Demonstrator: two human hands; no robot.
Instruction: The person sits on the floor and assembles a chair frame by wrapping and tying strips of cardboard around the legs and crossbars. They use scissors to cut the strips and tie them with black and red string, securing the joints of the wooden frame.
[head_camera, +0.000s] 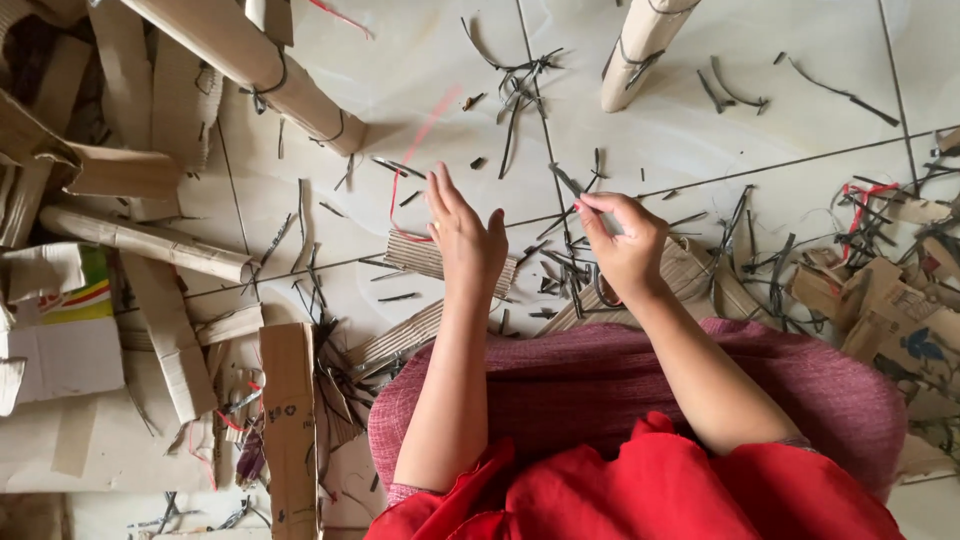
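Note:
My left hand (466, 240) is raised over the floor with its fingers straight and together, and a thin red string (398, 205) curls down just left of it; whether the hand pinches the string I cannot tell. Under that hand lies a flat piece of corrugated cardboard (415, 255). My right hand (625, 245) is closed, pinching a thin dark strip (566, 180) between thumb and fingertips. Beneath it sits another ribbed cardboard piece (690, 275). My lap is covered by red and maroon cloth (600, 390).
Rolled cardboard tubes tied with dark bands (255, 65), (640, 45), (150, 243) lie on the white tiled floor (700, 130). Dark strip offcuts (520, 85) are scattered about. Flattened boxes and cardboard scraps pile up at left (60, 330) and right (900, 310).

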